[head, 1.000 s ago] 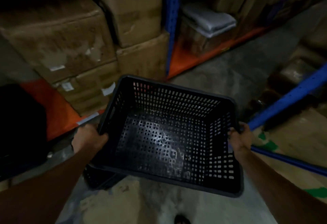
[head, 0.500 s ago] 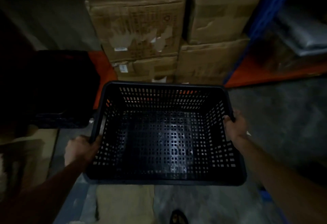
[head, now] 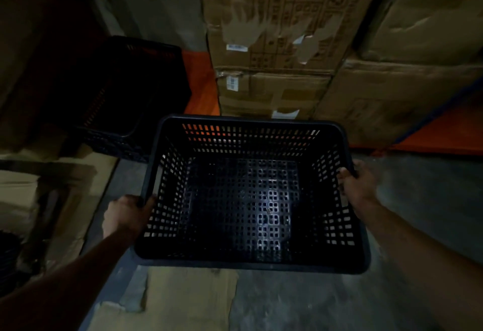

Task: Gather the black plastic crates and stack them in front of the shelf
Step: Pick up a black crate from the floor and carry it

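I hold an empty black perforated plastic crate (head: 251,260) level above the floor, in the middle of the view. My left hand (head: 125,215) grips its left rim and my right hand (head: 359,187) grips its right rim. Another black crate (head: 125,90), possibly a stack, stands in shadow at the left by the shelf's orange beam (head: 201,87). Its lower part is too dark to make out.
Stacked cardboard boxes (head: 274,43) fill the shelf straight ahead and to the right. A blue upright (head: 444,111) and an orange beam run at the right. Flattened cardboard (head: 167,302) lies on the grey concrete floor below and to the left.
The view has swung left along the shelf with the crate carried along. The boxes now fill the middle and the dark crate at the left appears closer. Both hands keep their grip.
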{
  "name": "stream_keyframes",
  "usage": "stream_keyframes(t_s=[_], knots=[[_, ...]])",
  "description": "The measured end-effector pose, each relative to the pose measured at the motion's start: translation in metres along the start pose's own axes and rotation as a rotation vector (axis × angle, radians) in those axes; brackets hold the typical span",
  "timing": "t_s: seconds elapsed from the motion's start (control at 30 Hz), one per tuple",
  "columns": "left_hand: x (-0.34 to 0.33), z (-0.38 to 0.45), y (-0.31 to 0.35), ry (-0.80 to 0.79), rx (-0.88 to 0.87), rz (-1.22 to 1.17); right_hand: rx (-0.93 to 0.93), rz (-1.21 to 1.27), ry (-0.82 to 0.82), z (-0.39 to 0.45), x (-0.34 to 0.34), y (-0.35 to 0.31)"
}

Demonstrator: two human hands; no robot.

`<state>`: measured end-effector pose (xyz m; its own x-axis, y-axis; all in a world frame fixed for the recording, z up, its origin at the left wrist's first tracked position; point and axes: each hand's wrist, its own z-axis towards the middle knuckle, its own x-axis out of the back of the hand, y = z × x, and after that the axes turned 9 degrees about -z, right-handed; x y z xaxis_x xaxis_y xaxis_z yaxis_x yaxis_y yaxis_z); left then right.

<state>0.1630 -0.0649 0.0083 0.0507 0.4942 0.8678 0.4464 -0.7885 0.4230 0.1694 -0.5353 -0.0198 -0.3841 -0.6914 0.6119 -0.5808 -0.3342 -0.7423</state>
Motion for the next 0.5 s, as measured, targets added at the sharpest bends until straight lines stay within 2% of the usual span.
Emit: stream_keyframes(t_s=[0.17,0.5], knots=[[-0.007,0.019,-0.006,0.011,0.033,-0.029,-0.006,-0.055,-0.005,0.009,-0.021,-0.007],[-0.018,0.027,-0.003,-0.054,0.010,-0.033,-0.028,-0.083,0.078,0.024,-0.022,0.018]])
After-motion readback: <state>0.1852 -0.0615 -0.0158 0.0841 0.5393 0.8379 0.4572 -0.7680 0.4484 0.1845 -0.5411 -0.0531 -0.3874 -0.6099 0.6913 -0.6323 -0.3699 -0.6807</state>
